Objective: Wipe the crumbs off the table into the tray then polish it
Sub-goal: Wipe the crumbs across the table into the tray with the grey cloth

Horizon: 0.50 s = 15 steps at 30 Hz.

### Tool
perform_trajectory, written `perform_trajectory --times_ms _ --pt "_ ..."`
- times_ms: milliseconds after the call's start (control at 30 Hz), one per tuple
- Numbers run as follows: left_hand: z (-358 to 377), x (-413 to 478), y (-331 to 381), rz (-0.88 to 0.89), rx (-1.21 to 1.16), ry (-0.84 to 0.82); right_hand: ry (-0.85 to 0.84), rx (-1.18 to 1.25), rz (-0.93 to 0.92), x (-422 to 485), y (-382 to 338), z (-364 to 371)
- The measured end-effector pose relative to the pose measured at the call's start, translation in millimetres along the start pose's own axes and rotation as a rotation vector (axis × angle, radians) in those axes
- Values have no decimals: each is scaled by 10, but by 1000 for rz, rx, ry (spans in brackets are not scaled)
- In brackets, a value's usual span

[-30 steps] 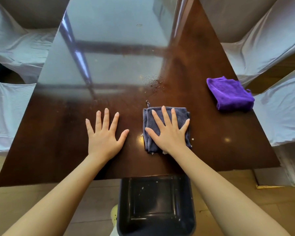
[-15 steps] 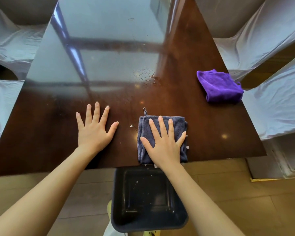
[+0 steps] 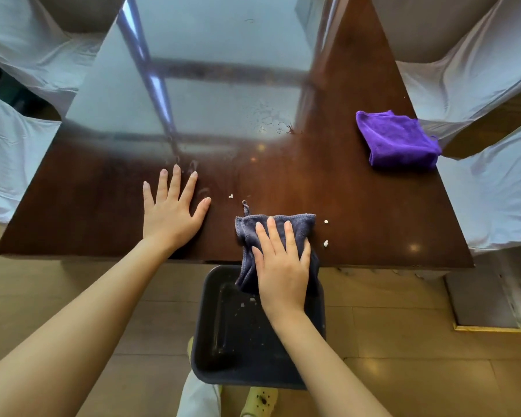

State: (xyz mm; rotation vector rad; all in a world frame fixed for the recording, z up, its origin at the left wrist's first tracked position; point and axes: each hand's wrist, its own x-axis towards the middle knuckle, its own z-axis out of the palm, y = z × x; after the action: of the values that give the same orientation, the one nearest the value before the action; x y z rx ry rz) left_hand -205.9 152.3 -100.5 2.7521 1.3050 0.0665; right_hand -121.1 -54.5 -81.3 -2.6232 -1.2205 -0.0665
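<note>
My right hand (image 3: 280, 263) presses flat on a grey-blue cloth (image 3: 295, 225) at the near edge of the dark glossy table (image 3: 358, 212). The cloth's near part hangs over the edge above a black tray (image 3: 232, 341) that sits below the table and holds a few specks. My left hand (image 3: 172, 212) lies flat on the table, fingers spread, left of the cloth. White crumbs (image 3: 325, 243) lie just right of the cloth, and another crumb (image 3: 230, 196) lies beyond it. More fine crumbs (image 3: 283, 127) are scattered farther back.
A folded purple cloth (image 3: 396, 139) rests near the table's right edge. White-covered chairs (image 3: 478, 70) stand on both sides. The wooden floor (image 3: 418, 371) shows below, with my yellow shoe (image 3: 260, 400) under the tray.
My right hand has dragged the grey-blue cloth toward me, from fully on the table to partly over the near edge above the tray. A few crumbs stayed behind. My left hand stayed flat.
</note>
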Motion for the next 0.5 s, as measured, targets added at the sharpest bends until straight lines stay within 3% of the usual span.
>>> perform_trajectory --times_ms 167,333,500 --pt "-11 -4 4 -4 0 0 89 206 -54 -162 43 -77" --pt "-33 -12 13 -1 8 3 134 591 116 -60 183 -382" --pt "-29 -3 9 4 17 -6 327 610 165 411 425 -793"
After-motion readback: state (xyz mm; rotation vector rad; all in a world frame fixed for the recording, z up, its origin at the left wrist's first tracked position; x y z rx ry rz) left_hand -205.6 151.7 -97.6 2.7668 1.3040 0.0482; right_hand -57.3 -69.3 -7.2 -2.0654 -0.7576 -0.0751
